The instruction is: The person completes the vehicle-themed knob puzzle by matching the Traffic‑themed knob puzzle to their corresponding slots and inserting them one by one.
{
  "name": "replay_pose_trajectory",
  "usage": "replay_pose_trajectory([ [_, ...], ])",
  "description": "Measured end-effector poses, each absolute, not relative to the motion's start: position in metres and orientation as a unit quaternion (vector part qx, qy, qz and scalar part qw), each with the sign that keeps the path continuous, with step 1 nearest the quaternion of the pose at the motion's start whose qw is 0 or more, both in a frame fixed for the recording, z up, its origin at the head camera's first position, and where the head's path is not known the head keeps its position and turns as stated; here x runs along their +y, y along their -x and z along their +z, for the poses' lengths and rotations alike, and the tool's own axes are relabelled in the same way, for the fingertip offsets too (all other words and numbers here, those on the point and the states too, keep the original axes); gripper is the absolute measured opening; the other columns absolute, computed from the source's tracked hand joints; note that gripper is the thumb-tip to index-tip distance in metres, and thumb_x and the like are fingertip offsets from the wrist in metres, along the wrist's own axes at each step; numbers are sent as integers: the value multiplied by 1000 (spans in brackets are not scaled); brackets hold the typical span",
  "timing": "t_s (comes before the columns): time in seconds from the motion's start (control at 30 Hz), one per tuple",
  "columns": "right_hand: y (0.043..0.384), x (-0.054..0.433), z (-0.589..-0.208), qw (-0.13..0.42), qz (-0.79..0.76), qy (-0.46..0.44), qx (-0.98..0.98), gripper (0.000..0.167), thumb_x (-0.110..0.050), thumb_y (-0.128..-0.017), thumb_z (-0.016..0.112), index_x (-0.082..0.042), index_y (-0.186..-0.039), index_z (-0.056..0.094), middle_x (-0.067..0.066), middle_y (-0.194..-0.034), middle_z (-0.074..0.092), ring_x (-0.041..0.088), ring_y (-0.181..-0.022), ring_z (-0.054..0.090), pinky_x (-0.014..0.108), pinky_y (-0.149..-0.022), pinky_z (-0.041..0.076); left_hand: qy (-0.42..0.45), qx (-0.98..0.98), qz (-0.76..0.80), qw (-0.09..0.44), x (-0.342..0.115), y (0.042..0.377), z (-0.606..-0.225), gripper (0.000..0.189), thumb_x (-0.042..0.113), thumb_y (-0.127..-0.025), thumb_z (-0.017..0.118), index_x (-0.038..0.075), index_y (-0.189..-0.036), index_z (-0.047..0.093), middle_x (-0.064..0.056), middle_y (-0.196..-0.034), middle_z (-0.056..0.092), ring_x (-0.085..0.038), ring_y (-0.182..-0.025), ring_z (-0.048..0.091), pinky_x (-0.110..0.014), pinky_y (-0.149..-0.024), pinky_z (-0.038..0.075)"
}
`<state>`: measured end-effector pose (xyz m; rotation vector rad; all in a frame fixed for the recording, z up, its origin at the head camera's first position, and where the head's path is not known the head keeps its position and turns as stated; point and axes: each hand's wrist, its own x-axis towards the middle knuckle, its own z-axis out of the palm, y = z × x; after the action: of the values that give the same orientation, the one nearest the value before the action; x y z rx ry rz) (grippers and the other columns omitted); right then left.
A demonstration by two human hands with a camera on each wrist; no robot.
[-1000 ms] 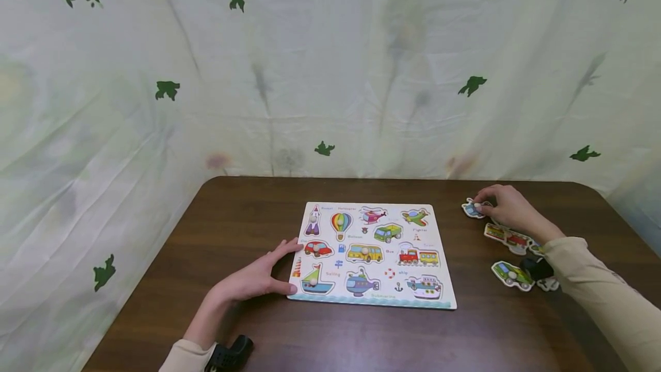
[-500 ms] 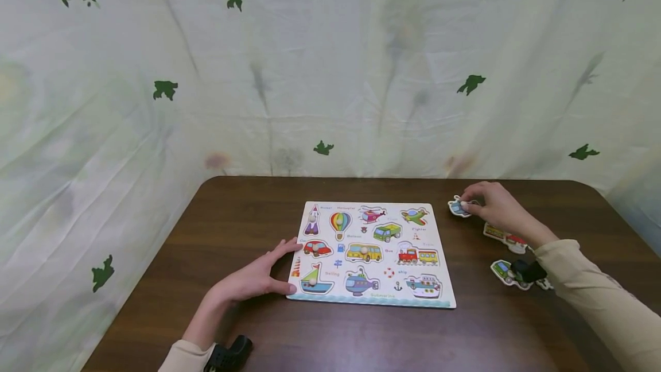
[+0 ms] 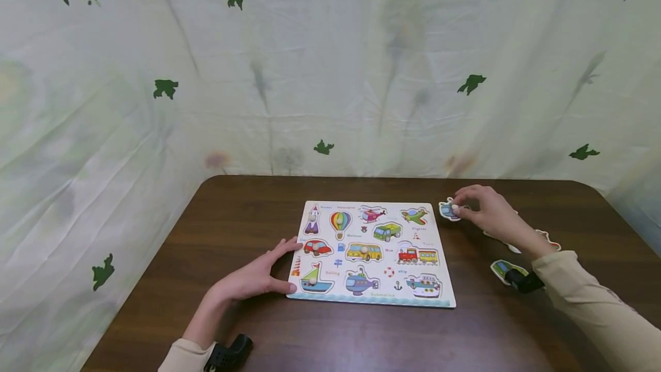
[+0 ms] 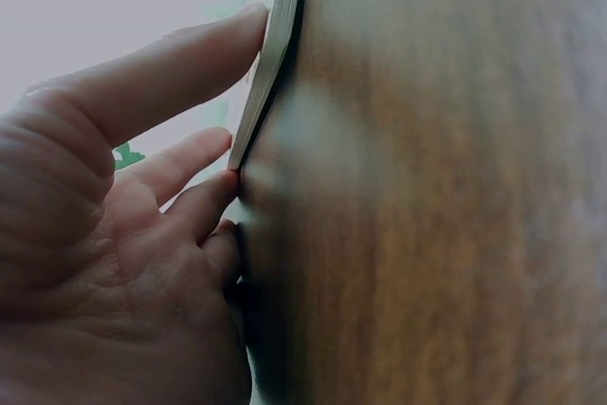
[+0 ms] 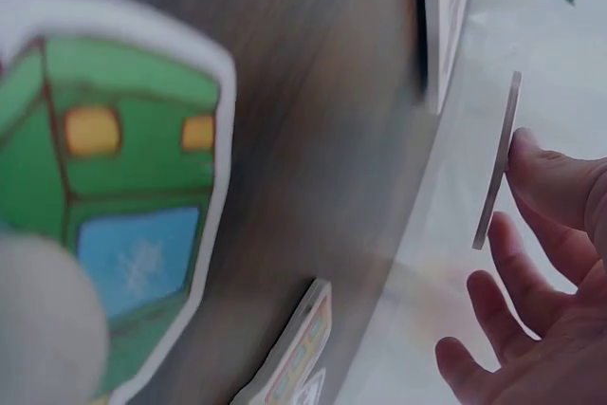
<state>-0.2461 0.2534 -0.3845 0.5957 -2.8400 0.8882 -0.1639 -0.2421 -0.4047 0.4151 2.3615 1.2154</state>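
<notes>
My right hand pinches a light blue puzzle piece with a white border, just beyond the board's upper right corner. Edge-on in the right wrist view, this thin piece meets the thumb, with the other fingers loosely bent and apart. A white puzzle board with vehicle pictures lies flat on the table. My left hand rests at its left edge, thumb near the lower corner and fingers extended. From the left wrist view, the thumb and fingertips of the left hand touch the board's side.
A green truck piece lies right of the board, partly covered by the right wrist's black camera. A red-edged piece shows behind the right forearm. The dark wooden table ends at a leaf-printed curtain.
My right hand has moved left with the blue piece, from beside the loose pieces towards the board. The left hand and the board have stayed in place.
</notes>
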Motion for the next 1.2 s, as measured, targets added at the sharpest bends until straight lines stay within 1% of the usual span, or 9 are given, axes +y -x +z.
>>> replay_pose_trajectory([
  [0.1, 241, 249, -383, 52, 302, -190, -933, 14, -14, -89, 74, -3, -99, 74, 23, -121, 61, 44, -117, 48, 64, -94, 34, -151, 856, 441, 222, -242, 164, -405, 82, 20, -80, 82, 13, -149, 39, -13, -163, 13, -33, -149, -2, -58, -113, 9],
  [0.23, 233, 241, -382, 52, 314, -197, -928, 12, -12, -89, 74, -5, -98, 73, 22, -122, 60, 43, -119, 46, 63, -95, 32, -152, 857, 441, 221, -243, 164, -406, 82, 20, -80, 82, 12, -149, 39, -13, -163, 13, -33, -149, -2, -58, -112, 9],
  [0.37, 227, 234, -385, 62, 320, -213, -921, 8, -8, -88, 75, -6, -95, 73, 20, -119, 62, 42, -117, 48, 61, -95, 33, -153, 858, 438, 219, -243, 164, -406, 82, 20, -80, 82, 12, -149, 39, -13, -163, 13, -33, -149, -2, -58, -112, 10],
  [0.5, 220, 225, -386, 71, 330, -219, -915, 8, -6, -85, 76, -8, -92, 72, 19, -117, 63, 40, -114, 50, 57, -93, 35, -151, 859, 437, 220, -242, 164, -406, 82, 20, -80, 82, 13, -150, 39, -14, -163, 12, -33, -149, -2, -58, -112, 10],
  [0.73, 207, 211, -387, 60, 343, -215, -913, 7, -12, -85, 78, -14, -91, 73, 14, -119, 63, 37, -117, 48, 56, -94, 36, -149, 859, 437, 221, -242, 165, -405, 83, 20, -80, 82, 13, -150, 38, -13, -163, 13, -33, -149, -2, -58, -112, 10],
  [0.87, 199, 205, -389, 52, 347, -213, -912, 9, -13, -84, 79, -15, -90, 72, 12, -120, 62, 35, -118, 48, 55, -94, 37, -150, 859, 436, 221, -242, 164, -406, 83, 21, -80, 82, 13, -150, 39, -11, -163, 14, -33, -149, -2, -58, -112, 10],
  [1.07, 191, 196, -390, 64, 351, -226, -906, 12, -13, -83, 80, -18, -90, 72, 8, -120, 62, 31, -117, 49, 51, -93, 38, -147, 860, 436, 221, -242, 164, -405, 82, 22, -80, 81, 14, -150, 39, -11, -163, 14, -33, -149, -2, -59, -112, 9],
  [1.2, 184, 190, -391, 72, 355, -248, -899, 15, -11, -82, 81, -20, -89, 71, 7, -118, 63, 30, -117, 51, 50, -93, 38, -148, 860, 436, 221, -241, 164, -405, 82, 22, -80, 81, 14, -150, 39, -11, -163, 14, -33, -149, -2, -59, -112, 9],
])
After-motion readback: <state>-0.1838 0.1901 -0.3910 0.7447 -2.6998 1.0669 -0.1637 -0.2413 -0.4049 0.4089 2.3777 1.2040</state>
